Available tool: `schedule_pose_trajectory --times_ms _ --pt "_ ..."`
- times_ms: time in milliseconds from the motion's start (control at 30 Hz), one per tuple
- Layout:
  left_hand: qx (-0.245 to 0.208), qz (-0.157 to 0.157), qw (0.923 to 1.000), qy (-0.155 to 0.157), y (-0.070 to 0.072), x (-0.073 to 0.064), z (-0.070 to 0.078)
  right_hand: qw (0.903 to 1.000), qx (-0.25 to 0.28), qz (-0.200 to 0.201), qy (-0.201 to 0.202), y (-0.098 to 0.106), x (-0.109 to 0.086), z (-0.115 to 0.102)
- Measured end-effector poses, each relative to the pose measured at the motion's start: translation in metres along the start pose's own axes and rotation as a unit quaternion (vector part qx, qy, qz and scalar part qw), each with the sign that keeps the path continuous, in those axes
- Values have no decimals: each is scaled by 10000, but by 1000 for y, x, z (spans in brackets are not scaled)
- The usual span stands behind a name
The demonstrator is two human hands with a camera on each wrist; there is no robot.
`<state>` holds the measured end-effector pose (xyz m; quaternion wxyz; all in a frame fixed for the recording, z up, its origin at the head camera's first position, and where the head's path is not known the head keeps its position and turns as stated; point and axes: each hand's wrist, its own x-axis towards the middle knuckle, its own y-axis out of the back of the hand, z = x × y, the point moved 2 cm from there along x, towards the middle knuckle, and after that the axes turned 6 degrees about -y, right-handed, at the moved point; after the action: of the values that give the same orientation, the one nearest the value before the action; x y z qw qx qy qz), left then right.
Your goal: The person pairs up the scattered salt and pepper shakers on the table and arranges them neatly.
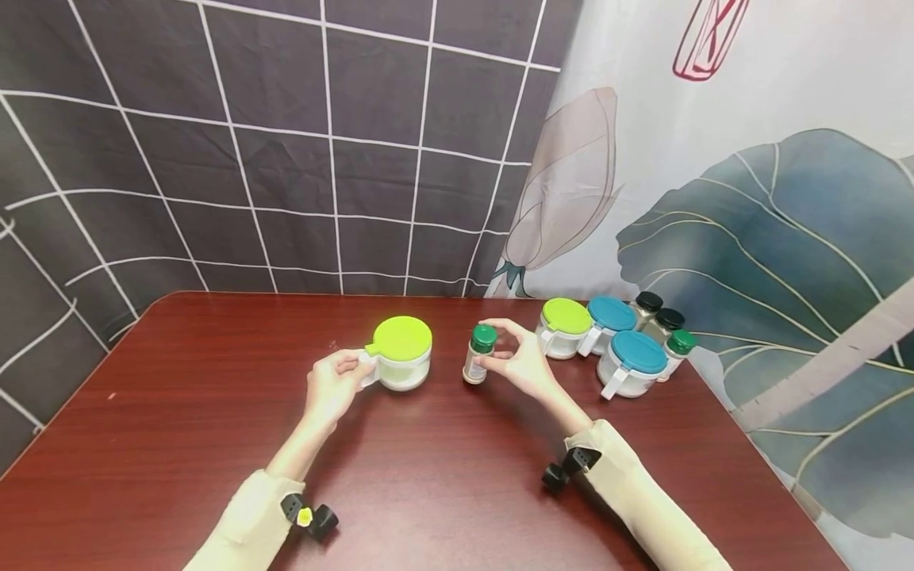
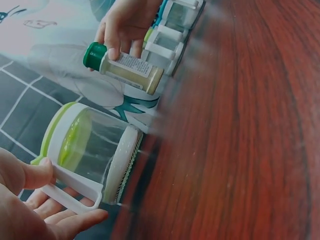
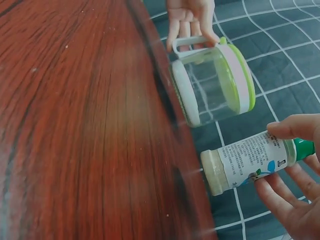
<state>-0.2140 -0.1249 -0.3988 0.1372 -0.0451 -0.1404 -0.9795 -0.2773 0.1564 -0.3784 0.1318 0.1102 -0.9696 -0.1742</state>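
My left hand grips the white handle of a clear seasoning jar with a lime-green lid. White contents show at the bottom of the jar in the right wrist view. To its right, my right hand pinches a spice bottle with a green cap, thumb on one side and fingers on the other. That bottle bears a printed white label and holds pale powder. Both containers are upright, close over the table, with a gap between them.
On the right of the red-brown table stand a green-lidded jar, two blue-lidded jars, two black-capped bottles and another green-capped bottle. A dark checked cloth and a patterned curtain hang behind the table.
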Motion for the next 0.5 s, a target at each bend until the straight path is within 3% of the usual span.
schedule_pose_trajectory --times_ms 233,500 --pt "-210 79 9997 67 4 4 3 10000 -40 -17 18 -9 -5 -31" --pt "-298 213 9992 143 8 6 4 9999 11 -94 56 -17 0 -35"
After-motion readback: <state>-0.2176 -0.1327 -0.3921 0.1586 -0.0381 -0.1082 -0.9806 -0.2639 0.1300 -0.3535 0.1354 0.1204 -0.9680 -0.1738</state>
